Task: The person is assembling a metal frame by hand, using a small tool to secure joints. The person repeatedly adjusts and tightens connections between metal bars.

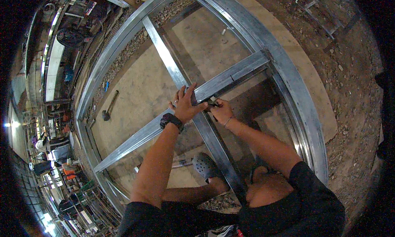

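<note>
Left hand [187,107]: grip spread wide, fingers fanned, laid over the crossing of two metal bars; black wristwatch [172,121] on the wrist. Right hand [221,110]: grip drawn closed, fingertips pinched on a small dark piece [212,101], kind too small to tell, just beside the crossing. Lengthwise bar [160,46] and crosswise bar [234,74]: silvery, meeting beneath the left hand, inside a large metal frame [296,76]. Grey clog [204,166], perforated: one, on a foot near the lengthwise bar. Hammer [110,107]: one, lying on the tan sheet [131,72] within the frame; blue item [107,86] near it. Stony ground [354,126]: outside the frame, right.
</note>
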### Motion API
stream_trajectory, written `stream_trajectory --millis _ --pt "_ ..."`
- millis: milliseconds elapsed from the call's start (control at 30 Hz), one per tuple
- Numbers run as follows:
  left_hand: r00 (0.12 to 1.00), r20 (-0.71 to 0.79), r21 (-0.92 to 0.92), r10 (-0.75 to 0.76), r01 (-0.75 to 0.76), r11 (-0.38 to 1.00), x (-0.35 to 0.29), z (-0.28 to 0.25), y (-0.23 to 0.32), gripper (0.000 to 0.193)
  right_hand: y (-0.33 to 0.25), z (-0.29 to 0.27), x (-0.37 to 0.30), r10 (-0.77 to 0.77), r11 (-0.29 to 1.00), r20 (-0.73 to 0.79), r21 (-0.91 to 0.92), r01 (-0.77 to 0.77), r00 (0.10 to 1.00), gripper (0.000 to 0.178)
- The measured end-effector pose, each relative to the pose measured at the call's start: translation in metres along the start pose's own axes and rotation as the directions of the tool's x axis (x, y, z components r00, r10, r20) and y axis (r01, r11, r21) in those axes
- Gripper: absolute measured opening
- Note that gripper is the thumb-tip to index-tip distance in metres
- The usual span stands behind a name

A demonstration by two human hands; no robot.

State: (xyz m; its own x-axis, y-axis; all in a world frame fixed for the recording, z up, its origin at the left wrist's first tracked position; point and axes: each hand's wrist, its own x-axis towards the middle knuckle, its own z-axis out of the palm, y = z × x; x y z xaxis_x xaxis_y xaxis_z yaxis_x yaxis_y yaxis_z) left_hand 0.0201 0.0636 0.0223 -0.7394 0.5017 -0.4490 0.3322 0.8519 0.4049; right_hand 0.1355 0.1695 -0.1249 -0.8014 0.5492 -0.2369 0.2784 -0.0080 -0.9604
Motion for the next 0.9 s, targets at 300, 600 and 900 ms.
stream_trajectory --millis 300,600,900 --pt "0.998 -0.053 0.083 -0.044 0.048 0.995 0.003 0.008 0.002 0.099 -0.008 -0.005 -0.003 -0.08 0.994 0.08 -0.066 0.085 0.994 0.021" --pt "0.996 -0.005 -0.049 0.084 -0.084 0.995 0.011 0.008 -0.025 0.092 -0.064 -0.021 -0.032 -0.247 0.951 0.033 -0.182 0.249 0.968 0.03" --pt "0.999 -0.004 0.004 0.034 -0.034 0.999 0.012 0.009 -0.01 0.084 -0.036 -0.016 -0.025 -0.038 0.966 0.05 0.258 0.024 0.998 0.021"
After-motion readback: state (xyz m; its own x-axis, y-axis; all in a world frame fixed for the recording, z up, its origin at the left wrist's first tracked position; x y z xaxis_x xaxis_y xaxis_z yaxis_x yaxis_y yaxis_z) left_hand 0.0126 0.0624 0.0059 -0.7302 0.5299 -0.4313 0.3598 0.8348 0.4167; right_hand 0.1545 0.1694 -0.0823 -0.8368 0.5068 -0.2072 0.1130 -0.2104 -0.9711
